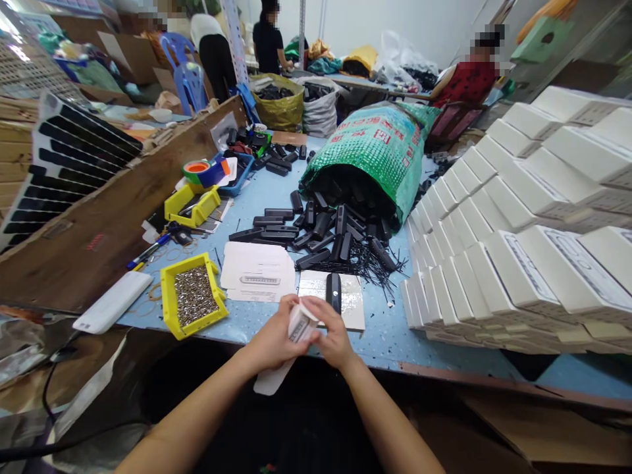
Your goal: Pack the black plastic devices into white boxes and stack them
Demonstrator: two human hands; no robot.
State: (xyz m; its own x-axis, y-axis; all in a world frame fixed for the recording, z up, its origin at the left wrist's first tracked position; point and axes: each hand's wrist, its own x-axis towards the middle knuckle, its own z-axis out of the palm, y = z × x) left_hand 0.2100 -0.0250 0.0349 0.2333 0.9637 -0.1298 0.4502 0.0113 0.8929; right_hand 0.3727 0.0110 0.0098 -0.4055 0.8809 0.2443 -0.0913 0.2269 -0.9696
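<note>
Between both hands is a small white cardboard box [299,324] with a printed drawing on its side and a long flap hanging down toward the table edge. My left hand [273,340] wraps round its left side, and my right hand [336,334] grips the right side and top end. Just beyond my right hand, a black plastic device [334,293] lies on a white board [354,304]. A flat printed white card [258,271] rests to the left of that board. Whether anything is inside the box is hidden.
At left stands a yellow bin of small metal parts [195,296], beside a white power bank [113,303]. Black devices [316,227] spill from a green woven sack [370,155]. Stacked white boxes [474,263] wall off the right. Several people are in the background.
</note>
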